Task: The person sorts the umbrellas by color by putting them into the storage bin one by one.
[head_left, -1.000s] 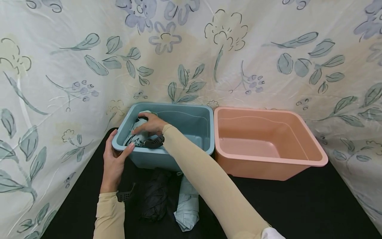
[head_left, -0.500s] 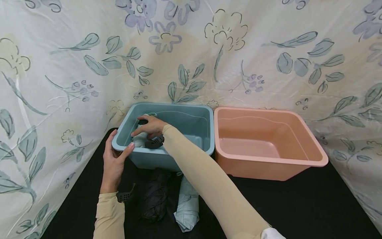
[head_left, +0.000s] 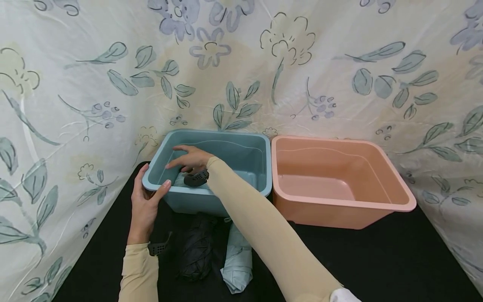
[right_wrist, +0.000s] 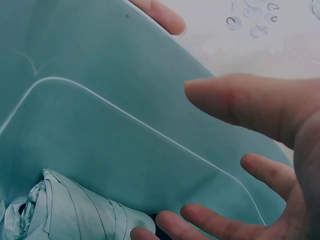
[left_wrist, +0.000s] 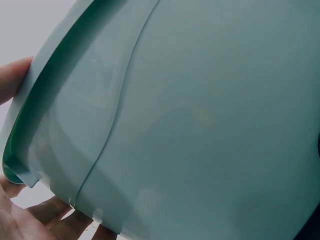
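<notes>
A blue plastic bin stands left of centre in the head view. My left hand holds its front left corner, thumb over the rim and fingers against the outside wall. Inside the bin, my right hand has its thumb and fingers spread apart, holding nothing. Below that hand lies a pale blue folded umbrella with pleated cloth, mostly hidden by the hand and front wall in the head view. In front of the bin lie a black folded umbrella and another pale blue one.
A pink plastic bin stands right beside the blue one. Both are on a black cloth, with a flowered curtain behind and at the sides. Each wrist wears a black strap.
The pale blue umbrella has gone lower into the bin, released by my right hand, whose fingers now spread above it. My left hand stays on the rim.
</notes>
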`<state>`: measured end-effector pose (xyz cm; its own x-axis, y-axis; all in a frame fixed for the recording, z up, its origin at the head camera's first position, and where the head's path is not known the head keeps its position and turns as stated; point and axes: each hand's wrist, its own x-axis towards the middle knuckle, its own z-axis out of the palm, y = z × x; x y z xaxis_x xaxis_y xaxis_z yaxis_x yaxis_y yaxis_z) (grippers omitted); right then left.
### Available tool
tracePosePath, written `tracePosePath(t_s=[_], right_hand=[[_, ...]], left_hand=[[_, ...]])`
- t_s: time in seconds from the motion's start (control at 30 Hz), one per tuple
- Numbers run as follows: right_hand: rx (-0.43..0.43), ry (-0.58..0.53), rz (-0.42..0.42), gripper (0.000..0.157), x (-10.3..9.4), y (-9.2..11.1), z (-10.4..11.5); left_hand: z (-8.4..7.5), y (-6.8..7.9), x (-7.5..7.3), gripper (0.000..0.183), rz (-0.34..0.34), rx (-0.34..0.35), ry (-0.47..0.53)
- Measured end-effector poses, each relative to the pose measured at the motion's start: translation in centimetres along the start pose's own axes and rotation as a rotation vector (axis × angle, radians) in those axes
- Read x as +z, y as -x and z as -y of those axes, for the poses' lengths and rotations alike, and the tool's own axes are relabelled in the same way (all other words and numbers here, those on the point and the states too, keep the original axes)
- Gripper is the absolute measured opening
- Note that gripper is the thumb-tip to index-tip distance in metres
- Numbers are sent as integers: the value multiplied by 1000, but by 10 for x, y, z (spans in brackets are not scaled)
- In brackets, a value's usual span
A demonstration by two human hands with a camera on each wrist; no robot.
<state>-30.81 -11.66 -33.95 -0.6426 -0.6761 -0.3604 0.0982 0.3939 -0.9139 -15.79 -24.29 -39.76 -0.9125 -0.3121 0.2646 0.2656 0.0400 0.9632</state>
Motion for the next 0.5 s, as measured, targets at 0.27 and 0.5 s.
tracePosePath(t_s=[0.27, 0.5], right_hand=[[-22, 22, -54, 76, -1, 3, -2], [-54, 11, -40, 74, -6, 9, -4]], left_hand=[[0, -1, -2, 72, 0, -3, 2], [1, -1, -3, 71, 1, -4, 7]])
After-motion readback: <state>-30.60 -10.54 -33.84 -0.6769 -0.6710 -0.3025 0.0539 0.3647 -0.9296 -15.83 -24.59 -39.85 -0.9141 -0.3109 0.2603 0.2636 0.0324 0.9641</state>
